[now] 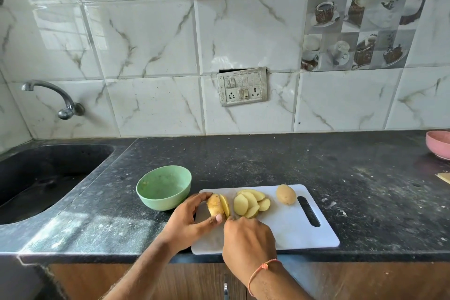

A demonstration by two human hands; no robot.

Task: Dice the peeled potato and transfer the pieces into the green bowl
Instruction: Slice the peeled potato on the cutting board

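Note:
A white cutting board (287, 229) lies at the counter's front edge. My left hand (187, 221) grips the remaining chunk of peeled potato (214, 204) on the board's left end, thumb in front and fingers behind. A fresh slice (225, 203) leans against its cut face. My right hand (248, 238) is closed just right of that slice, as around a knife handle; the knife itself is hidden under the hand. Several cut slices (250, 203) lie in a pile mid-board. A second whole potato (286, 194) rests further right. The green bowl (163, 187) stands left of the board, holding only scraps.
A dark sink (46, 178) with a tap (56, 98) is at the left. A pink bowl (439, 145) sits at the far right by the wall, with a pale yellow object (444, 176) at the frame edge. The speckled black counter (267, 161) stretches behind the board.

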